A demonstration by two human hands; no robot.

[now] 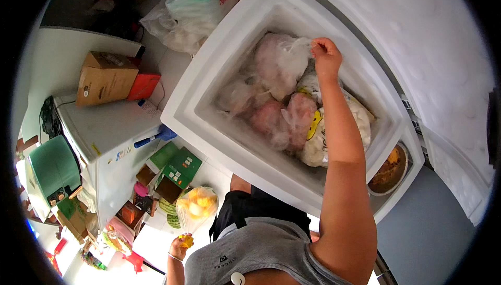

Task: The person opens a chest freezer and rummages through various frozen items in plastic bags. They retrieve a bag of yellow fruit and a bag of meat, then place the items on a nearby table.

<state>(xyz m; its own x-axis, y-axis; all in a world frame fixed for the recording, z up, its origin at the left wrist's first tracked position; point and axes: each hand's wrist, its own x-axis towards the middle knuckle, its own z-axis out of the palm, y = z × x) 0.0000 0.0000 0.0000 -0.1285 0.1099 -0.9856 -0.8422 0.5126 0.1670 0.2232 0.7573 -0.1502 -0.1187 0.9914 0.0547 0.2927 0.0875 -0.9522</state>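
Observation:
My right hand [325,58] reaches into an open white chest freezer [182,99]. Its fingers are closed on the loose top of a clear plastic bag [282,63] that has something pale pink inside. Lower in the freezer lie more bags with pinkish contents [269,118], and a whitish package with a yellow patch [314,124] sits partly behind my forearm. Down at my left side, my left hand [180,247] is closed round the gathered neck of a clear plastic bag of yellow pieces [198,204]. A small yellow bit [186,240] shows at its fingers.
The raised freezer lid [412,39] stands at the right. A metal bowl with brown contents [390,170] rests in the freezer's right end. White plastic bags [201,8] stand beyond the freezer. To the left are a white cabinet [112,128], a cardboard box [104,79] and watermelons [169,212].

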